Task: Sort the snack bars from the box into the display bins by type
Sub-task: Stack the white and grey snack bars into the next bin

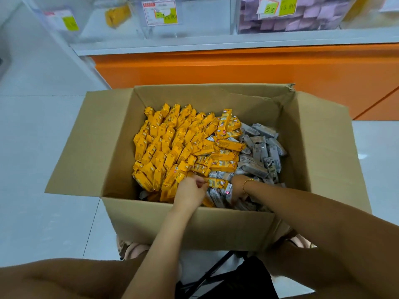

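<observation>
An open cardboard box [194, 223] stands on the floor in front of me. Its left and middle are packed with yellow snack bars [170, 147]; grey snack bars [261, 147] fill the right side. My left hand [190, 194] is inside near the front wall and pinches the end of one yellow bar [217, 183]. My right hand [237, 187], a thin bracelet on its wrist, is pushed down among the grey bars, its fingers buried and hidden. Above, clear display bins line a shelf: one holds a yellow bar [117, 16], another holds purple packs [302, 20].
An orange counter front [237, 67] rises behind the box under the white shelf edge. Price tags hang on the bin fronts. White floor tiles lie to the left and right. My knees and a black bag [237, 281] are below the box.
</observation>
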Available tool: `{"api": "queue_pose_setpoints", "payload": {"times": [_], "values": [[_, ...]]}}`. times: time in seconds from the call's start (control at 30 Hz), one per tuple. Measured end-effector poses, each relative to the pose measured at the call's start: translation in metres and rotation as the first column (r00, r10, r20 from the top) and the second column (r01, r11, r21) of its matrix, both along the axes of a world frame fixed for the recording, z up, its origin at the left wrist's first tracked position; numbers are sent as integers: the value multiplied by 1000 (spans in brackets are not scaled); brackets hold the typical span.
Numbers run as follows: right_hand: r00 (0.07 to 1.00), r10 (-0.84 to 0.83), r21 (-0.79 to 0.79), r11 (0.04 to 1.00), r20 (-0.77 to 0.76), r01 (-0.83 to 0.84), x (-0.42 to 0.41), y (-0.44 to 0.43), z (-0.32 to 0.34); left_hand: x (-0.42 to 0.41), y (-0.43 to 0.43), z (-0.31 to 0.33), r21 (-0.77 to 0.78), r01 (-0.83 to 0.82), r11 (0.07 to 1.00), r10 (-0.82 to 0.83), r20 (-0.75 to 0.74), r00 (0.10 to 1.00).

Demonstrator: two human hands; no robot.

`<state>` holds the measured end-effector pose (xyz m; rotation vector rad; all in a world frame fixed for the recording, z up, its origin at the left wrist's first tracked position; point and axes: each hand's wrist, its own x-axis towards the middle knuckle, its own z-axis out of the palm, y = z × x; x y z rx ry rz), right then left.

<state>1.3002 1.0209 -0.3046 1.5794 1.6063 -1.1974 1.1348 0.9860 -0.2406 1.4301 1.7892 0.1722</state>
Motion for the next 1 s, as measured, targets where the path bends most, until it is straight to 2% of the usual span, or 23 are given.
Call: {"api": "queue_pose_setpoints", "payload": {"times": [0.1, 0.2, 0.3, 0.4, 0.53, 0.63, 0.73, 0.8, 0.83, 0.9, 1.0], "values": [[976, -153, -80, 987, -154, 142, 15, 10, 14, -4, -4, 8, 36, -41, 999, 36, 110, 993], [894, -277, -151, 959, -352, 238, 30, 34, 52, -9, -1, 17, 10, -125, 992, 120, 225, 967], [732, -340, -202, 940, -591, 274, 34, 64, 104, -3, 9, 37, -70, -190, 979, 202, 390, 899], [580, -293, -129, 943, -760, 306, 18, 82, 164, 13, 22, 70, -13, -261, 965, 229, 528, 818], [416, -202, -56, 940, -887, 336, -4, 94, 215, 15, 42, 114, 194, -413, 890, 231, 590, 774], [181, -303, -200, 877, -936, 438, -12, 107, 231, 5, 53, 144, 313, -479, 821, 188, 643, 742], [-34, -385, -347, 788, -922, 509, -14, 120, 237, -13, 70, 163, 451, -458, 766, 149, 569, 809], [-128, -378, -387, 764, -917, 516, -13, 128, 235, -27, 87, 167, 465, -441, 768, 160, 527, 835], [-146, -355, -377, 763, -923, 525, -12, 132, 233, -34, 96, 166, 474, -429, 769, 164, 503, 848], [-92, -291, -289, 767, -952, 573, -9, 141, 228, -45, 115, 164, 477, -391, 787, 148, 470, 870], [148, -190, -42, 739, -971, 672, -9, 154, 222, -56, 141, 162, 501, -334, 798, 108, 427, 898]]}}
